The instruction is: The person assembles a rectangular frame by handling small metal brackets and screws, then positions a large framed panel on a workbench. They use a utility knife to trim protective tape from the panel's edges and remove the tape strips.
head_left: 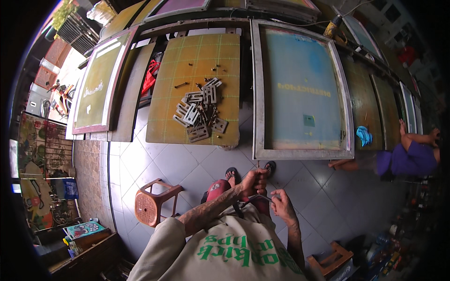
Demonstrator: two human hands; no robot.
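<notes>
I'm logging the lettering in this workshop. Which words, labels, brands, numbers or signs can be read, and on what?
I won't copy wording, only say where it stands:
Beige shirt: large green lettering, upside down, legible.
Bluish screen in the grey frame: faint yellow lettering, not the usual way round.
Red legwear: small white emblem, too small to read.
Anything smaller: too small or blurred.
</notes>
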